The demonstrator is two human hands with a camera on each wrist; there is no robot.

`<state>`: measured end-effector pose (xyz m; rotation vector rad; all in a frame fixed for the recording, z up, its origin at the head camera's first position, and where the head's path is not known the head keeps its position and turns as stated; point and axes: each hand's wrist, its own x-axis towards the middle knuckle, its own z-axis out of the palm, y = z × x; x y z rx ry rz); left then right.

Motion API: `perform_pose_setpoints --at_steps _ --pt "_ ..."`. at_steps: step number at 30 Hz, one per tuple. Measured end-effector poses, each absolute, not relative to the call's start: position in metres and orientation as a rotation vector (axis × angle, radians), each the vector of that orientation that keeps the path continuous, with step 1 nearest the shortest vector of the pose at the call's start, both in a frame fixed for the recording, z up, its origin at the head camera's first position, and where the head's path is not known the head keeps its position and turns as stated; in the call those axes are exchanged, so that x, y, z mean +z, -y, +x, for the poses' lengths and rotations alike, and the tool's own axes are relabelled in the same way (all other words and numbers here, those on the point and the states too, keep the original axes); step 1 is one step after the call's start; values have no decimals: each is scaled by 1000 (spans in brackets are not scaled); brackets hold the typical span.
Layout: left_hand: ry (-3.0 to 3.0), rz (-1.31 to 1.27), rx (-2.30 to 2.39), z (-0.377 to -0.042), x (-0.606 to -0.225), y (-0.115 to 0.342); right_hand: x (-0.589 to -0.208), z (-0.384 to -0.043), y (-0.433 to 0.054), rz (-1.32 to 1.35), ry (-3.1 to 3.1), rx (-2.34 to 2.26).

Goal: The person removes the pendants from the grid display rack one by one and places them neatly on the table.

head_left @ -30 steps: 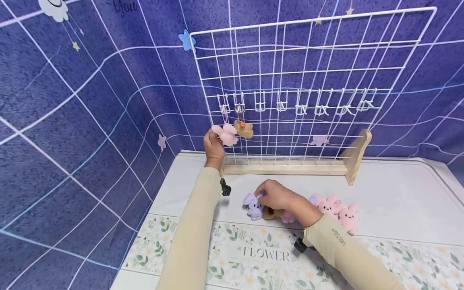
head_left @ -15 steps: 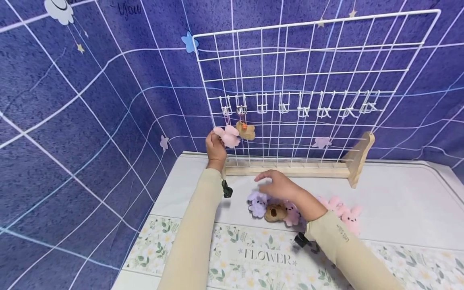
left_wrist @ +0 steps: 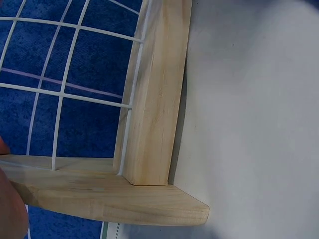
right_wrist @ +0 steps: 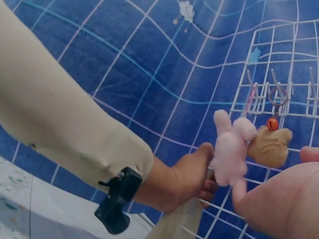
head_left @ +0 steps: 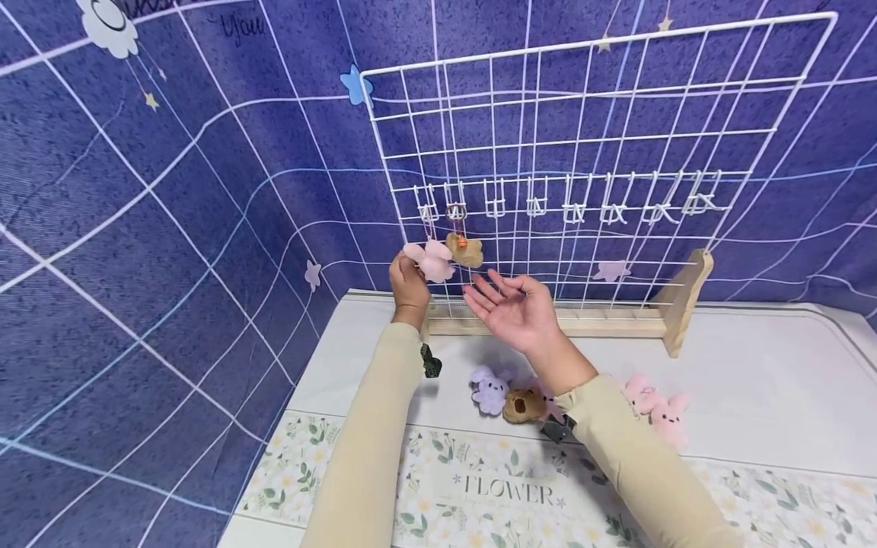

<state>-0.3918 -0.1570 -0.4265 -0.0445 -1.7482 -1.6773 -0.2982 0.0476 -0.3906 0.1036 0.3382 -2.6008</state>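
My left hand point(head_left: 409, 285) grips the wooden stand point(left_wrist: 154, 99) at the left end of a white wire grid rack point(head_left: 610, 323). In the right wrist view its fingers curl round the wood, behind a hanging pink plush keychain point(right_wrist: 230, 154). Beside that one hangs a brown plush keychain point(head_left: 466, 251) with an orange bell point(right_wrist: 272, 124). My right hand point(head_left: 521, 316) is held up in front of the rack, fingers spread, palm up and holding nothing, just below and right of the brown plush.
On the table lie a lilac plush bunny point(head_left: 490, 392), a brown plush point(head_left: 524, 406) and a pink one partly hidden by my right wrist. More pink plush bunnies point(head_left: 669, 418) lie further right. Several white hooks point(head_left: 573, 213) line the rack. A floral mat point(head_left: 438, 457) covers the front.
My right hand has left the lilac bunny on the table and risen towards the rack, turning palm up. My left hand has stayed at the rack's left end.
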Motion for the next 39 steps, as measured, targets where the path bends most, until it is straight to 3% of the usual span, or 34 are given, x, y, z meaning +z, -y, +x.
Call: perform_pose_setpoints --at_steps 19,25,39 --pt "1718 -48 -1713 -395 -427 157 -362 -287 -49 -135 -89 -2540" --pt "1805 -23 -1520 -393 -428 158 -365 -287 -51 -201 -172 -2509" --pt "1756 -56 -1683 -394 -429 157 -367 -282 -55 -376 -472 -2490"
